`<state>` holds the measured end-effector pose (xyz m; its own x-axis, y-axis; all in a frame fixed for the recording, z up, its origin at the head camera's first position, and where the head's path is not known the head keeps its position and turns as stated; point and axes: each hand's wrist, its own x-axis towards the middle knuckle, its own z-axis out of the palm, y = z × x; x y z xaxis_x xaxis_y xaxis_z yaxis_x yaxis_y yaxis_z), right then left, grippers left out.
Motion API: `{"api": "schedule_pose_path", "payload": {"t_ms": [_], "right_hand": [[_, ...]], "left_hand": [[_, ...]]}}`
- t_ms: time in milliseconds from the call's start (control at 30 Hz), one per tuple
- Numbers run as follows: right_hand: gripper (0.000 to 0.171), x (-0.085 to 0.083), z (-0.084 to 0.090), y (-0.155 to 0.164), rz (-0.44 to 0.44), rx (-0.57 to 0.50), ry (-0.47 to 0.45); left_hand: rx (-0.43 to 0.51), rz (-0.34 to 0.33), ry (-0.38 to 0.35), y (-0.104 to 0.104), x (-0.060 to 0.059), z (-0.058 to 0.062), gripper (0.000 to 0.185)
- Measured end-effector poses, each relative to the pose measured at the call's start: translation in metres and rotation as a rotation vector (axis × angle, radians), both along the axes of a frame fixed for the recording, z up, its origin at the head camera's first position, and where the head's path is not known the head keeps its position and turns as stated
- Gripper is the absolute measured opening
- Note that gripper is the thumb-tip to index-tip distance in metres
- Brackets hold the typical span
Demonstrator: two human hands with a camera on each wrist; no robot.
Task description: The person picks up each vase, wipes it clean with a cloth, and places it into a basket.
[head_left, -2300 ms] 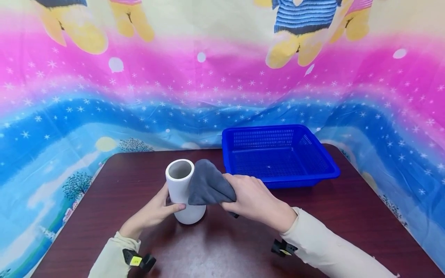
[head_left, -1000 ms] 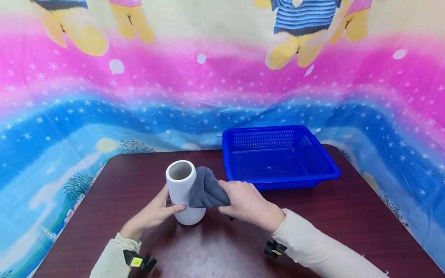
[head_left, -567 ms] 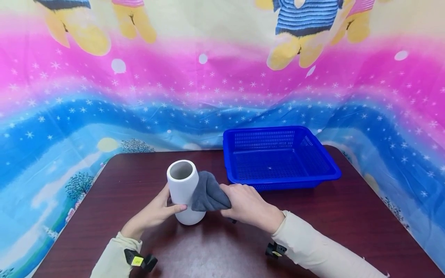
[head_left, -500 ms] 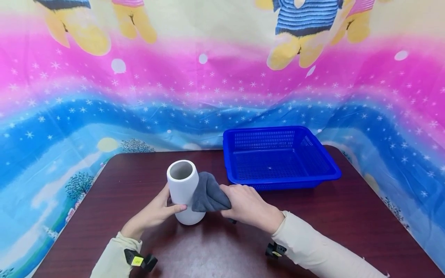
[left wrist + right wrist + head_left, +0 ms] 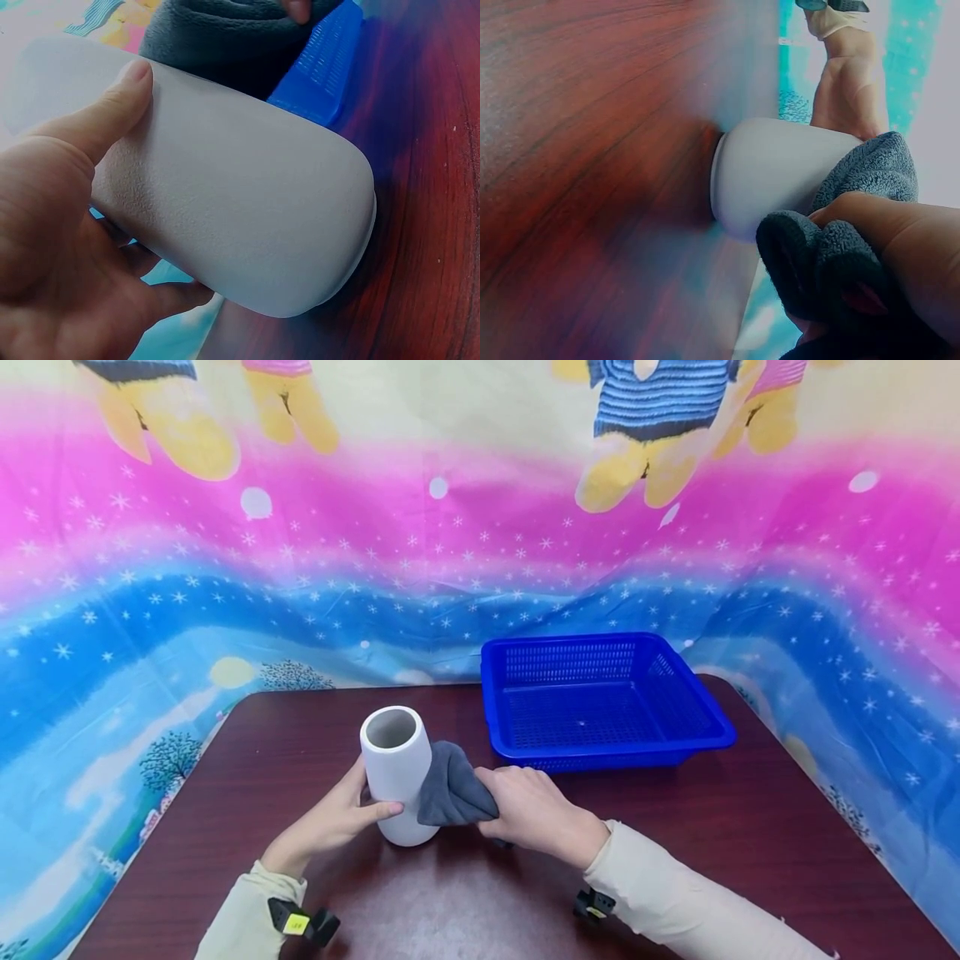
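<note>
My left hand (image 5: 330,822) wraps the white vase (image 5: 397,772) upright on the table (image 5: 750,835) beside the blue basket (image 5: 607,752), my right hand (image 5: 536,810) bunching a grey cloth (image 5: 450,789) against its side; firm bracing and even pressure should prevent tipping.

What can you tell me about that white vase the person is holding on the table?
The white matte ceramic-looking vase is a tall rounded cylinder with an open round mouth and a greyish inside. It stands upright on the dark reddish wooden table, left of the blue plastic basket. The left hand grips its left side, while the right hand presses a dark grey fleecy cloth against its right side.
</note>
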<state>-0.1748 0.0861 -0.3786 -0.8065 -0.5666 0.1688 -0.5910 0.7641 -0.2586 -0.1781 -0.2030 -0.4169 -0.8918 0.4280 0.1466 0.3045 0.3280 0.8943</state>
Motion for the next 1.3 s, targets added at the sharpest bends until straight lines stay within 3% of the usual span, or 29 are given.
{"api": "schedule_pose_path", "payload": {"t_ms": [1300], "right_hand": [[0.034,0.002,-0.03,0.001,0.024,0.113,0.018]], "left_hand": [[-0.024,0.018,0.013,0.0,0.0,0.001,0.088]]}}
